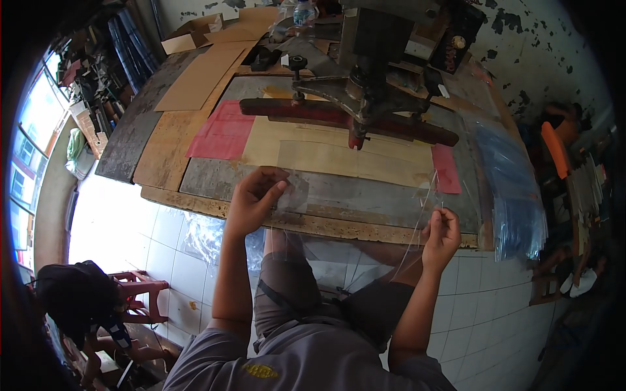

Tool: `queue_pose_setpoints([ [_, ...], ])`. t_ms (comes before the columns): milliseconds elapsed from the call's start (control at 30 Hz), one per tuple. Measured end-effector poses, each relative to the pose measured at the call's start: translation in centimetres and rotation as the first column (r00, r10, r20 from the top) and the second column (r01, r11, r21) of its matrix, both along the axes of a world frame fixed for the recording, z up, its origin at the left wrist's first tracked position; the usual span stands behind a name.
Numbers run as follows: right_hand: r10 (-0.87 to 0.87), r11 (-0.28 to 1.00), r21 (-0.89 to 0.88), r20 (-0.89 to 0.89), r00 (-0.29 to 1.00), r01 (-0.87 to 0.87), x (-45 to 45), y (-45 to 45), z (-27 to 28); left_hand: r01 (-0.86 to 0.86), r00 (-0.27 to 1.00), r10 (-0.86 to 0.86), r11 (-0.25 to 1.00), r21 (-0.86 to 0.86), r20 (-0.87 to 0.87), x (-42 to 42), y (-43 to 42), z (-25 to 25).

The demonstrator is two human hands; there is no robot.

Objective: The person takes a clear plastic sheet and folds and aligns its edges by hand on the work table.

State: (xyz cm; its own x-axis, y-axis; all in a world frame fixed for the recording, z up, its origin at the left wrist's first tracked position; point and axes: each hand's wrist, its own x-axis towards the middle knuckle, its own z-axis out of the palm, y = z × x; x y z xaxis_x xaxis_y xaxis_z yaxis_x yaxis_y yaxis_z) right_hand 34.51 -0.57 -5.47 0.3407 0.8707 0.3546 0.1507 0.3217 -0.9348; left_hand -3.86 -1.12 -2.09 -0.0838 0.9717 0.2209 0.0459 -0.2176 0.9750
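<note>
My left hand point(255, 201) is closed, thumb against fingers, on the left edge of a clear plastic sheet point(291, 197). My right hand point(442, 234) pinches the sheet's right side, where bright creased edges show. Between my hands the sheet spans the front edge of the worktable point(313, 220) and hangs over my lap; its outline is hard to make out. Beyond it lies a tan strip point(326, 156) with red pieces point(223, 133) at its ends. Above the strip hangs a press head with a long dark red bar point(306, 114).
Cardboard point(199, 78) lies on the table's left part. A stack of bluish clear plastic sheets point(512, 192) drapes over the right edge. A bottle point(301, 13) stands at the back. At lower left are a red stool point(143, 296) and another person point(78, 300).
</note>
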Motion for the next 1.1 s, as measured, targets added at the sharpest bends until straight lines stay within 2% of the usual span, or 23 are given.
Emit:
queue_pose_setpoints([
  [400,0.034,0.996,0.080,-0.042,0.999,-0.030,-0.2,0.0,0.3,0.001,1.000,-0.001,1.000,-0.010,-0.001,0.1,-0.1,0.3],
  [500,0.059,0.997,0.040,0.013,0.998,-0.059,0.5,-0.1,0.1,-0.036,0.999,0.036,0.999,-0.010,0.015,0.2,0.1,0.3],
  [567,0.061,0.996,0.074,-0.035,0.998,-0.058,0.4,-0.1,0.3,-0.080,0.994,0.085,0.994,-0.077,0.075,0.2,0.4,0.4],
  [700,0.028,0.981,0.192,-0.185,0.982,0.008,-0.3,-0.3,1.5,-0.209,0.969,0.211,0.978,-0.028,0.125,0.2,1.1,0.1],
  [800,0.230,0.939,0.316,-0.278,0.933,-0.138,0.3,-1.6,2.0,-0.215,0.973,0.218,0.975,-0.051,0.081,0.1,1.0,0.4],
  [900,0.357,0.892,0.405,-0.359,0.862,-0.201,-0.9,-3.0,3.9,-0.219,0.973,0.219,0.976,-0.003,0.072,0.1,1.3,0.0],
  [1000,0.444,0.854,0.451,-0.370,0.816,-0.261,-2.1,-4.0,5.0,-0.208,0.973,0.212,0.977,-0.047,0.089,0.3,0.9,0.7],
  [1100,0.479,0.835,0.470,-0.362,0.799,-0.287,-3.2,-4.6,5.8,-0.212,0.973,0.211,0.977,0.002,0.094,0.3,1.2,0.1],
])
